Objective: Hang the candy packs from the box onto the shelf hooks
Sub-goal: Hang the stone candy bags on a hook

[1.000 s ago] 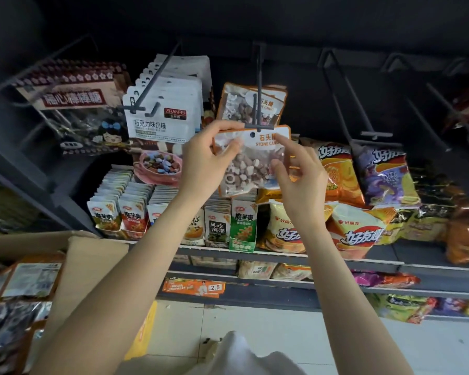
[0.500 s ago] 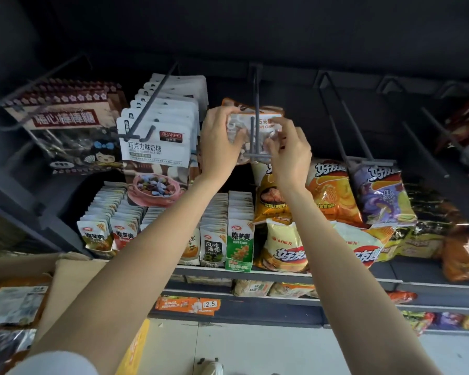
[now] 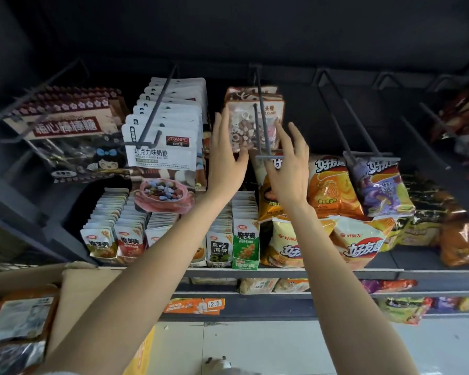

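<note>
Stone candy pack (image 3: 251, 125) hung far back on centre hook (image 3: 263, 131), joining the rest. Left hand (image 3: 226, 155) and right hand (image 3: 289, 169) flanked it, fingers spread, apparently gripping nothing. Box (image 3: 87, 288) sat near left for next pack.

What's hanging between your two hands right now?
In the head view, the stone candy pack hangs on the middle hook, between the open left hand and right hand.

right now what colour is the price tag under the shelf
Orange price tag, with a white "2.5" patch; head view.
</note>
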